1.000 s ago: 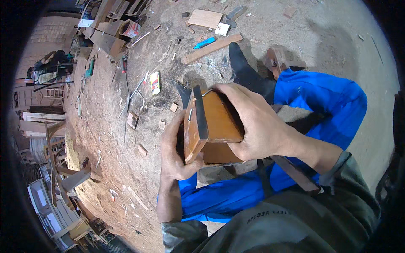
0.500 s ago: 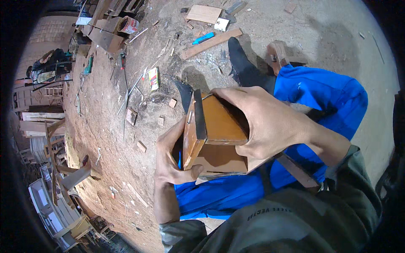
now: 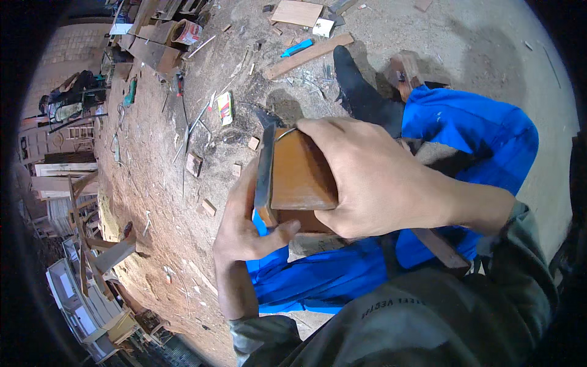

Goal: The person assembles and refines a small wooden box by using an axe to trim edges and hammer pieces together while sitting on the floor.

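Note:
Between both hands is a small varnished wooden box (image 3: pixel 299 177), held above my lap. A dark strip (image 3: pixel 264 174) runs along its left edge, and a bent metal wire (image 3: pixel 285 133) shows at its far top. My left hand (image 3: pixel 238 226) grips the box's left side, thumb bent round the near lower edge. Across the right side lies my right hand (image 3: pixel 373 177), its fingers curled over the far edge and its thumb at the near opening. Much of the box's right side is hidden behind that hand.
Blue trousers (image 3: pixel 330 275) cover my bent legs. On the dusty floor lie a blue marker-like object (image 3: pixel 297 48), a wooden strip (image 3: pixel 312 58), a yellow-and-red packet (image 3: pixel 225 109) and several wood offcuts. A bucket (image 3: pixel 186 32) stands at the far left; wooden furniture (image 3: pixel 85 306) is at lower left.
Both hands have shifted the box a little left and turned it. Its left panel now shows almost edge-on, and less of the inside is visible.

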Motion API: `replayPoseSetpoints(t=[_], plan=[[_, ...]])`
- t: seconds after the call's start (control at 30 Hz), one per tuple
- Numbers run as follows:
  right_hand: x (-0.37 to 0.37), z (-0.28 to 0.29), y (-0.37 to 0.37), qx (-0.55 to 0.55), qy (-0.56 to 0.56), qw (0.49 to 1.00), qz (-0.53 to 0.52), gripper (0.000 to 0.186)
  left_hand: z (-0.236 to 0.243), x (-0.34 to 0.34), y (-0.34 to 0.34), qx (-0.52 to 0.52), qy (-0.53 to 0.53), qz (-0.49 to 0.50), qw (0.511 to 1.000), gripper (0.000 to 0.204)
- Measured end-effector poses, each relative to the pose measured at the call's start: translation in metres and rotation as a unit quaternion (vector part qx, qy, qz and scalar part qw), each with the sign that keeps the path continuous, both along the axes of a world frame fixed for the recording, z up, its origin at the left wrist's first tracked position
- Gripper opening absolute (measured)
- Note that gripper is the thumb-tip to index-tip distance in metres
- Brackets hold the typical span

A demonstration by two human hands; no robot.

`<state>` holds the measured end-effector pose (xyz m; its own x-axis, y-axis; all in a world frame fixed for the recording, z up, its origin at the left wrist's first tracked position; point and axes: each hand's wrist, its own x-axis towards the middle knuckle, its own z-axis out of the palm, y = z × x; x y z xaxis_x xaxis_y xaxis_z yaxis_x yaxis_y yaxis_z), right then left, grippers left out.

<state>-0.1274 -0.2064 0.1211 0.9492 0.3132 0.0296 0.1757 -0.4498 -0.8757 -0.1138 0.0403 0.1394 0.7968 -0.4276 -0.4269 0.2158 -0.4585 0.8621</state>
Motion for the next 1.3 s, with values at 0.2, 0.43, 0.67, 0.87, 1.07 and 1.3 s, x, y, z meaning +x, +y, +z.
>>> replayPoseSetpoints(t=[0.2,0.43,0.67,0.87,1.07,1.3], plan=[[0.005,-0.004,-0.003,0.019,0.030,0.999,0.025,0.075,-0.023,-0.002,-0.020,0.040,-0.163,0.035,0.985,0.078],[0.016,-0.020,-0.012,0.020,0.037,0.996,0.078,0.076,-0.032,0.004,-0.019,0.068,-0.250,-0.023,0.965,0.075],[0.018,-0.024,-0.014,0.016,0.019,0.997,0.079,0.077,-0.036,0.010,-0.021,0.058,-0.318,-0.046,0.945,0.082],[0.023,-0.025,-0.015,0.021,0.032,0.995,0.097,0.076,-0.036,0.012,-0.010,0.100,-0.269,-0.066,0.956,0.081],[0.012,-0.034,0.003,0.060,-0.099,0.993,-0.024,0.073,-0.034,0.015,-0.022,0.087,-0.357,-0.047,0.929,0.081],[0.026,-0.035,-0.011,0.063,-0.022,0.994,0.088,0.069,-0.016,0.011,-0.022,0.145,-0.240,-0.050,0.959,0.078]])
